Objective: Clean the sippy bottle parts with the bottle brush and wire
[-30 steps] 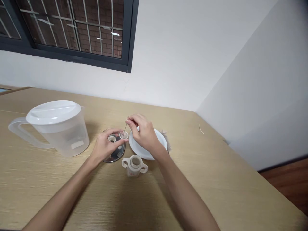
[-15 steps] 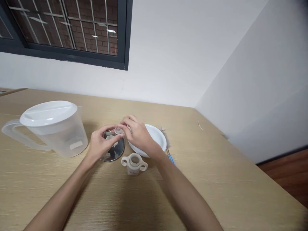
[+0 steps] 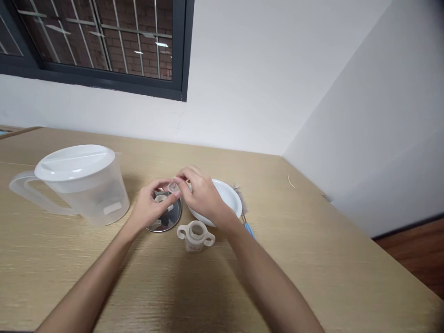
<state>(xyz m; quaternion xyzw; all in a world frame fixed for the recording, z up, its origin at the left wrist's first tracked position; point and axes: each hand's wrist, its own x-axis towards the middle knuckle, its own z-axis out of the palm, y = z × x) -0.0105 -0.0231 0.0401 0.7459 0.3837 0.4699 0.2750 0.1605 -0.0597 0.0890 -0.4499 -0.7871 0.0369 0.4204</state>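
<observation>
My left hand grips a small clear, round, cup-like piece between thumb and fingers. My right hand pinches the same piece from the right, its fingertips meeting the left ones. Fingers hide much of the piece. Below my left hand is a round metal tray bearing several small clear parts. Partly behind my right hand stands a white bowl. Closer to me, a frosted two-handled baby bottle stands upright with its top open.
At left a lidded translucent pitcher stands with its handle turned left. A bottle brush with a blue handle lies beside the bowl. A thin pale strip rests farther right on the wooden table. The wall and window are behind.
The whole view has shifted slightly, so everything sits a little farther right. Both hands stay together on the clear piece, with only small finger movement.
</observation>
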